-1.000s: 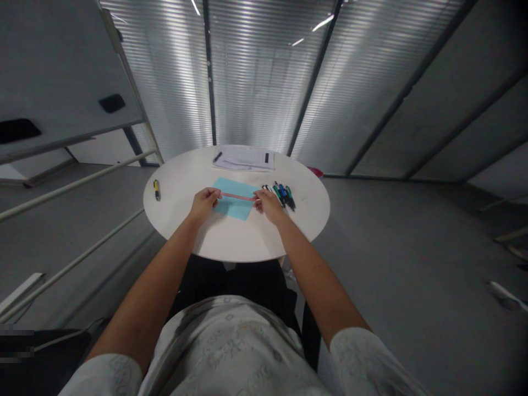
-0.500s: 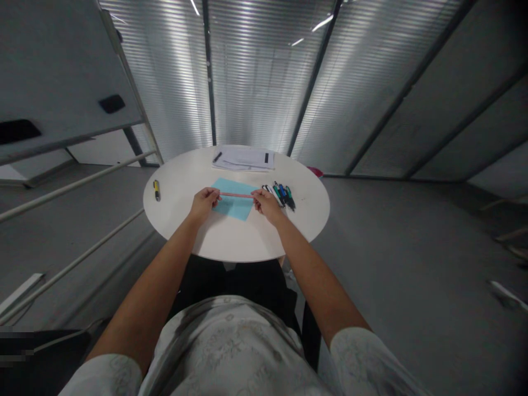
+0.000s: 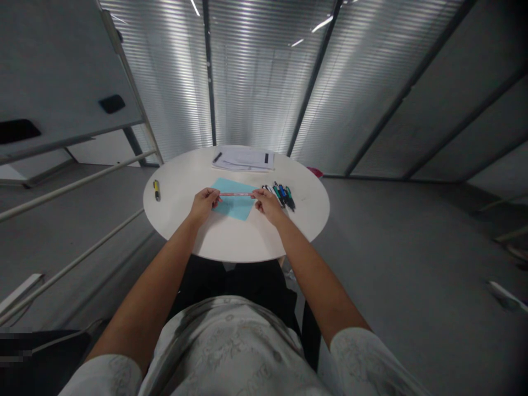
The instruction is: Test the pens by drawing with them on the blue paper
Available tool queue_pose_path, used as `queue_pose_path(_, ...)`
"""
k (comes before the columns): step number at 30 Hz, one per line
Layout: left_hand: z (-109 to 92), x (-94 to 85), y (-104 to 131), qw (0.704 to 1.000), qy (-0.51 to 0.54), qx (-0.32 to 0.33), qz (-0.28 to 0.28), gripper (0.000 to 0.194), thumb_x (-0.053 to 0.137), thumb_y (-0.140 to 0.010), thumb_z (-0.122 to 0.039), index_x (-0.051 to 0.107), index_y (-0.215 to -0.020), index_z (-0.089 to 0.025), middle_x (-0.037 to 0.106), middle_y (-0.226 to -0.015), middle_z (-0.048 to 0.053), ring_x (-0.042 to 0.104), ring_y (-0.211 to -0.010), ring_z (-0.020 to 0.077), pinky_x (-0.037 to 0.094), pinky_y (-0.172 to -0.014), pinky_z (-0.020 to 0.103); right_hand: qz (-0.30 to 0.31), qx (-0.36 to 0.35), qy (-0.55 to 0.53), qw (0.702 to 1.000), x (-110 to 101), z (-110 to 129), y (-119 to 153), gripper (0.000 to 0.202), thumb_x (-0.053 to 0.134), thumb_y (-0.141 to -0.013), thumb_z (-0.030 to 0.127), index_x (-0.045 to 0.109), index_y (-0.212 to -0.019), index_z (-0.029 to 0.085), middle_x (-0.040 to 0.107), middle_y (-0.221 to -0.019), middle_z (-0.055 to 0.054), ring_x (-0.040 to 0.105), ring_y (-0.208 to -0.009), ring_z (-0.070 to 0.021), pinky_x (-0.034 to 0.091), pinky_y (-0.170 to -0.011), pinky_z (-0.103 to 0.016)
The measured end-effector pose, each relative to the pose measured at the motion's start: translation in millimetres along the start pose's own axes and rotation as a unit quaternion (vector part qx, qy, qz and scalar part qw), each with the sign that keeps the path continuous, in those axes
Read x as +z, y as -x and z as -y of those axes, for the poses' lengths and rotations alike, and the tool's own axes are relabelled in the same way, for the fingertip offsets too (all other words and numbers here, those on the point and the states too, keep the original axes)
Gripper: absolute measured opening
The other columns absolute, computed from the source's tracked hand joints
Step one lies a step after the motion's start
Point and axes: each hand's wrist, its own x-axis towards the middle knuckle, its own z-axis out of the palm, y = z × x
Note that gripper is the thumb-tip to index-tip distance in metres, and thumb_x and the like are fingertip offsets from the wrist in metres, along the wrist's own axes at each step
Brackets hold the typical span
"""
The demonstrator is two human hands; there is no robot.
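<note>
While left hand [image 3: 203, 204] pinches pink strip [image 3: 236, 194], right hand [image 3: 267, 204] mirrors it.

From here I can't see the ends of the pink strip [image 3: 236, 194], because the left hand [image 3: 202, 205] and right hand [image 3: 269, 205] hide them, and that pale thing [image 3: 505, 292] far right is too blurry to name.

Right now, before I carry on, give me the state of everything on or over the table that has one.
Left grip: closed on the pink strip.
Right grip: closed on its other end.
Pink strip: held straight.
Blue sheet: spread out beneath it.
Pens: lying grouped; caps too small to judge.
Yellow-black tool: lying apart.
Papers: piled.
</note>
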Motion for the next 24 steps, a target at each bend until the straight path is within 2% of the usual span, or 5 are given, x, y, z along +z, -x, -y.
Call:
queue_pose_path(7, -5, 0.8, 4, 0.999, -0.004, -0.005, 0.036, 0.028, 0.075, -0.070, -0.039, 0.062, -0.082, -0.016, 0.064, -0.065, 0.002, 0.046, -0.050, 0.0083, 0.034, -0.050, 0.023, 0.004, -0.002, 0.031, 0.999, 3, 6, 6, 0.028, 0.065, -0.082, 0.046, 0.055, -0.080, 0.020, 0.051, -0.052, 0.007, 0.043, -0.040, -0.0052, 0.023, -0.035, -0.015)
queue_pose_path(11, -8, 2.9, 5, 1.000, -0.017, -0.013, 0.012, 0.026, 0.074, -0.068, -0.036, 0.061, -0.078, -0.016, 0.063, -0.065, 0.002, 0.046, -0.049, 0.0077, 0.034, -0.050, 0.022, 0.002, 0.003, 0.032, 0.999, 3, 7, 6, 0.031, 0.067, -0.080, 0.049, 0.053, -0.082, 0.021, 0.052, -0.050, 0.007, 0.043, -0.040, -0.0061, 0.024, -0.036, -0.016)
queue_pose_path(16, -3, 3.1, 2, 0.999, -0.038, -0.023, -0.015, 0.024, 0.069, -0.072, -0.037, 0.058, -0.072, -0.016, 0.061, -0.062, 0.001, 0.043, -0.046, 0.0070, 0.031, -0.047, 0.022, 0.012, -0.003, 0.032, 0.999, 1, 5, 6, 0.029, 0.066, -0.080, 0.046, 0.053, -0.083, 0.020, 0.054, -0.052, 0.007, 0.043, -0.040, -0.0061, 0.024, -0.037, -0.017)
queue_pose_path(20, 4, 1.4, 0, 0.996, -0.087, -0.017, -0.010, 0.023, 0.062, -0.077, -0.039, 0.054, -0.072, -0.018, 0.059, -0.059, 0.000, 0.045, -0.048, 0.0092, 0.034, -0.049, 0.023, 0.023, -0.012, 0.026, 0.999, 0, 4, 5, 0.027, 0.064, -0.080, 0.044, 0.053, -0.084, 0.020, 0.054, -0.052, 0.007, 0.044, -0.040, -0.0063, 0.024, -0.037, -0.017)
queue_pose_path(24, 7, 0.6, -1, 0.989, -0.148, 0.006, -0.020, 0.020, 0.054, -0.083, -0.037, 0.048, -0.073, -0.021, 0.051, -0.054, -0.003, 0.044, -0.049, 0.0106, 0.034, -0.050, 0.023, 0.032, -0.021, 0.028, 0.999, 0, 4, 7, 0.032, 0.065, -0.077, 0.049, 0.053, -0.087, 0.021, 0.054, -0.052, 0.007, 0.044, -0.039, -0.0062, 0.022, -0.036, -0.017)
